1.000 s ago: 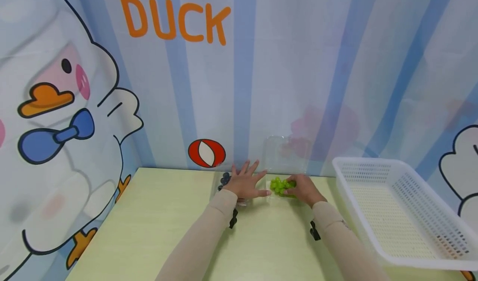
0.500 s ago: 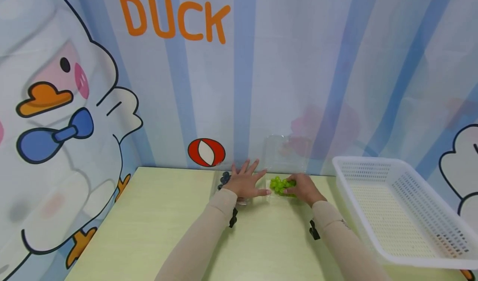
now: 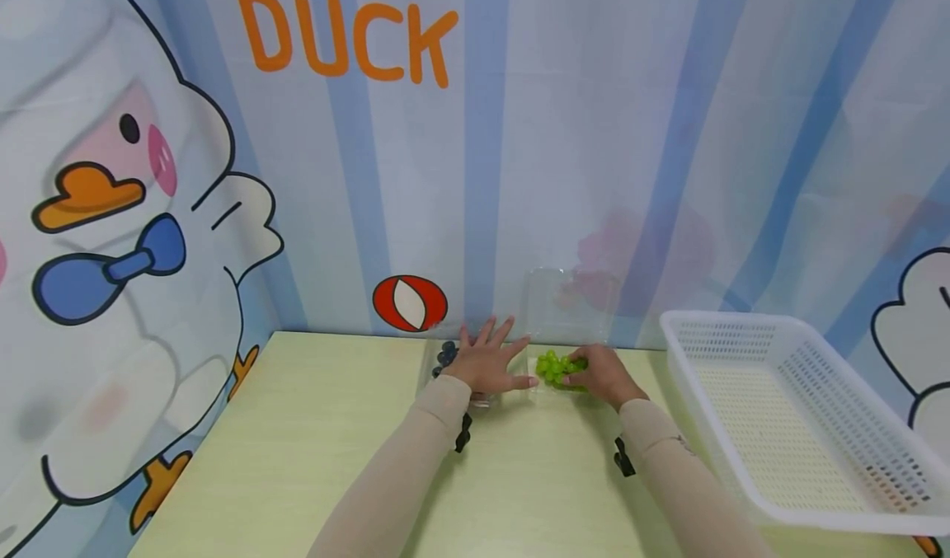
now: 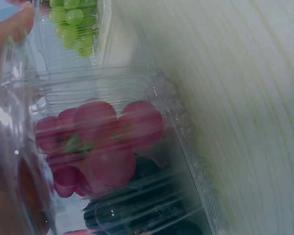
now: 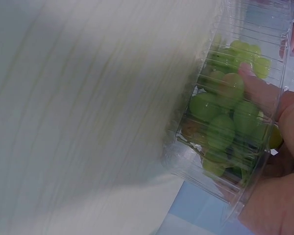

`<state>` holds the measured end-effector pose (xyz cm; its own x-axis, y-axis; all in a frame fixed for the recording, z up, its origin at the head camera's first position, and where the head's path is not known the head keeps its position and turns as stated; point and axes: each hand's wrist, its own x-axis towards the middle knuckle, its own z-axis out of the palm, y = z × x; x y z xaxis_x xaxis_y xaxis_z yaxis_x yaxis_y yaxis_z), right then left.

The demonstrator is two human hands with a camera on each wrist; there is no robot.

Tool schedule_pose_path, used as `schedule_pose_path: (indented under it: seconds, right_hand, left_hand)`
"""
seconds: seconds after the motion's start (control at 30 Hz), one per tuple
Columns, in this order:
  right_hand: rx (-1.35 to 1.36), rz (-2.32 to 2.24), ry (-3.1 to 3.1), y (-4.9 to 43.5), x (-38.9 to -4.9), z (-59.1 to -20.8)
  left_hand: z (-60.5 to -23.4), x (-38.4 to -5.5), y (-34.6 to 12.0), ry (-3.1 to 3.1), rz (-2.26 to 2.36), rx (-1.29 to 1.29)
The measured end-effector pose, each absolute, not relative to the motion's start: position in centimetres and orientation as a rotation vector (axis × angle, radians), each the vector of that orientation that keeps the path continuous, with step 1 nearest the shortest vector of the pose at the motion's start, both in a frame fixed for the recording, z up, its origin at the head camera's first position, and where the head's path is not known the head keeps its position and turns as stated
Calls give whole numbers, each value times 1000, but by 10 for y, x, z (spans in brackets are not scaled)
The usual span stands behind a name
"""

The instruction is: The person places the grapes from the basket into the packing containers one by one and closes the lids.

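Observation:
My left hand (image 3: 486, 370) lies with fingers spread over a clear plastic box near the table's back edge. Dark grapes (image 3: 445, 355) show beside the hand, and the left wrist view reveals red grapes (image 4: 100, 122) inside the same box. My right hand (image 3: 607, 375) reaches into a second clear box, its lid (image 3: 570, 307) raised against the backdrop. Thumb and fingers hold a bunch of green grapes (image 3: 557, 368) there. Through the box wall (image 5: 186, 169) in the right wrist view, the thumb lies against the green grapes; the other fingers are partly hidden.
To the right stands a white perforated plastic basket (image 3: 768, 492). Both boxes sit side by side at the back of the pale wooden table (image 3: 326, 443). Behind them hangs a striped cloth backdrop (image 3: 564, 171) with duck drawings.

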<state>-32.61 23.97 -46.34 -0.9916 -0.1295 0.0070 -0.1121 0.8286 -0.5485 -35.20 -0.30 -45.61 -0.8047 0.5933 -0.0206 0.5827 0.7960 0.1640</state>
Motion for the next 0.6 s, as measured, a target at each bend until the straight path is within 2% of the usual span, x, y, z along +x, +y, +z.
schedule_pose_path:
  seconds: [0.6]
  right_hand:
    - [-172, -892, 2928, 241, -327, -462]
  left_hand:
    - [-461, -358, -2, 2907, 229, 945]
